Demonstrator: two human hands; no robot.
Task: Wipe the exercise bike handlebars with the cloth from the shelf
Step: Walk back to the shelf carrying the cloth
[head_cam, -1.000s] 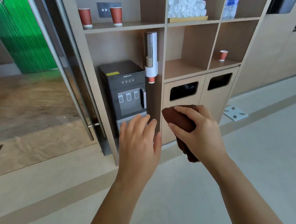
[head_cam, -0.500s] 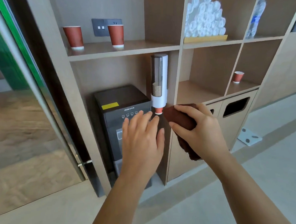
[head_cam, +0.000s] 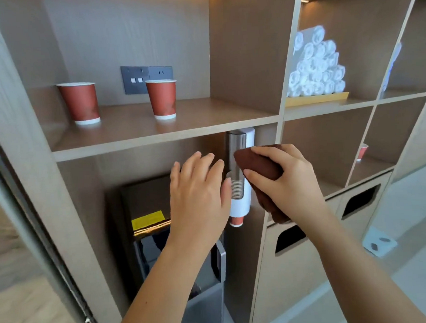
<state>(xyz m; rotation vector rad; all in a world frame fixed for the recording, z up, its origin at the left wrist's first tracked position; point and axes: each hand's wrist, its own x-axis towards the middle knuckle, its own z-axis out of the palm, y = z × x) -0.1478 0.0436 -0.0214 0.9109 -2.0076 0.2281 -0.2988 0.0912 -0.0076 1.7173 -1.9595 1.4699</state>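
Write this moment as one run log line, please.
right hand: holds brown cloth | left hand: open, empty | facing: shelf unit | bike: not visible

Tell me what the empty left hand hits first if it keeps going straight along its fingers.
Probably the front edge of the shelf board just above the fingertips of the left hand. Depth is unclear; it might instead pass beneath, into the bay behind the cup dispenser.

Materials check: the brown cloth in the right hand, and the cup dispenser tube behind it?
Cloth: looks like soft matte brown fabric, possibly microfibre; it folds and droops below the right hand. Cup dispenser: upper sleeve looks like brushed metal with a dull sheen, base like smooth white plastic.
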